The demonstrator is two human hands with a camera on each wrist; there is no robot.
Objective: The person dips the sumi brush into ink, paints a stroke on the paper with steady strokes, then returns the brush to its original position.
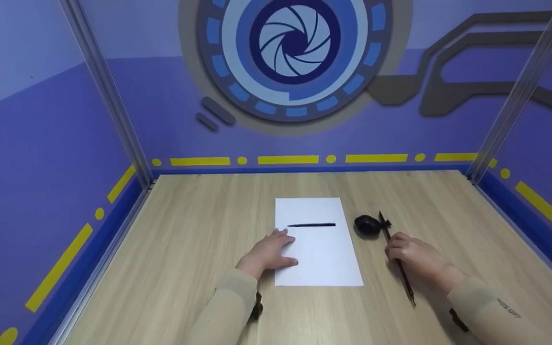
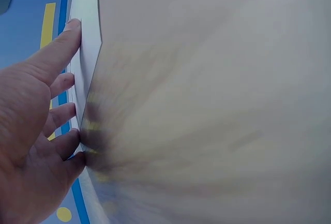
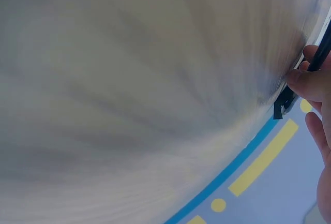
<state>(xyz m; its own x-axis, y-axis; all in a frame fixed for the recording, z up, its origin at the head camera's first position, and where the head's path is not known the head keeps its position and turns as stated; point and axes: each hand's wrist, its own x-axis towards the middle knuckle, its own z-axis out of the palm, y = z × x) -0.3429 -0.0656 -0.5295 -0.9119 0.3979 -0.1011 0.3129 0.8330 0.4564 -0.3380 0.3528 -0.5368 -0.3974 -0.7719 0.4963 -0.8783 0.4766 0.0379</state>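
Note:
A white sheet of paper (image 1: 321,263) lies on the table, bearing a narrow black streak (image 1: 312,224) that tapers to a point at its left; I cannot tell whether it is painted or a thin object. My left hand (image 1: 272,250) rests with spread fingers on the paper's left edge, also seen in the left wrist view. To the right of the sheet, my right hand (image 1: 412,254) pinches a slim dark brush (image 1: 404,278) by its middle. The brush's pointed end lies beside a glossy black rounded inkstone-like object (image 1: 367,226) with a small black projection.
The wood-grain table (image 1: 199,230) is enclosed by a purple-blue back wall (image 1: 161,110) and side walls, with metal posts (image 1: 108,86) at the corners. Dark bands with small fittings (image 1: 257,306) are worn at both wrists.

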